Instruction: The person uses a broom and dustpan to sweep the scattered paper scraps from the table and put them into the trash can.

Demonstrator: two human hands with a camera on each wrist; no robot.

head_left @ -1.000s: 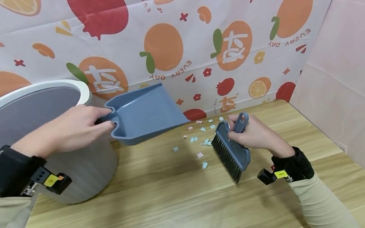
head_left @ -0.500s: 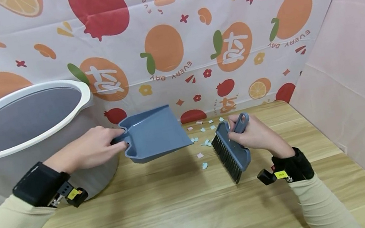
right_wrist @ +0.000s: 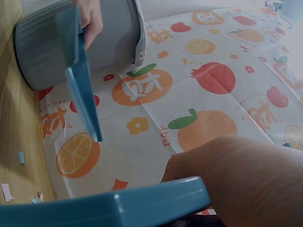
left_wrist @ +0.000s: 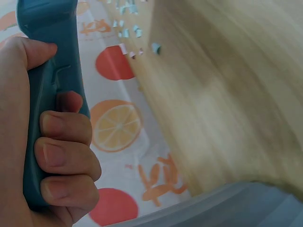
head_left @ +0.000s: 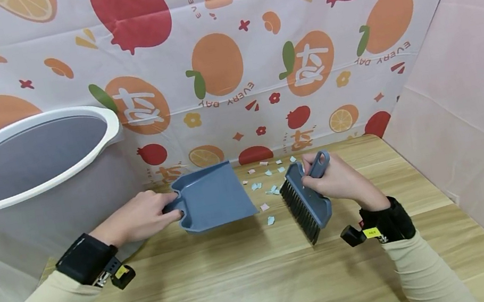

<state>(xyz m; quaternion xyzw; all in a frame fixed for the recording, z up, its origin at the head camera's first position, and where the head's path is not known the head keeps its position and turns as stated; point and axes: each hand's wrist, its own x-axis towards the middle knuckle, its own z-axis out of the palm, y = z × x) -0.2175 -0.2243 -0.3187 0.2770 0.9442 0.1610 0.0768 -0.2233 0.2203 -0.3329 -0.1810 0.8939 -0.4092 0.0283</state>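
In the head view my left hand (head_left: 137, 217) grips the handle of a blue-grey dustpan (head_left: 216, 198). Its fingers curl round that handle (left_wrist: 40, 123) in the left wrist view. The pan is low over the wooden table, its wide lip facing right, with a shadow beneath. My right hand (head_left: 336, 177) holds a matching hand brush (head_left: 314, 203) by its handle, dark bristles turned left and down. Between pan and brush lie several small pale-blue and pink paper scraps (head_left: 264, 207). Whether the bristles touch the table I cannot tell.
A large grey bin (head_left: 80, 196) with a white rim stands at the left, close behind my left forearm. Fruit-printed cloth (head_left: 235, 114) hangs along the table's back edge. A pale pink wall (head_left: 470, 121) borders the right side of the wooden table (head_left: 227, 288).
My left hand has lowered the dustpan from beside the bin's rim toward the table, shifting it slightly right. The right hand and brush have stayed put, as have the scraps.
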